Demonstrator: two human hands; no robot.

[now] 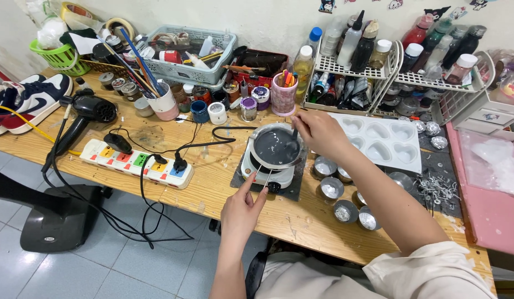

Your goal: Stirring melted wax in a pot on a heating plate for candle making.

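Fingers of the right hand [319, 132] pinch a stirring stick [294, 134] upright in the pot [276, 147]; left-hand [241, 209] fingers pinch its thin handle [262, 173].

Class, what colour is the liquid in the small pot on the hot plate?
Dark grey liquid, seen in the head view.

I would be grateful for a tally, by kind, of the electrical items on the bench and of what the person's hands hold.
Hot plate: 1
Power strip: 1
Hair dryer: 1
Stirring stick, in the right hand: 1
Wire handle, pinched by the left hand: 1
Total: 5
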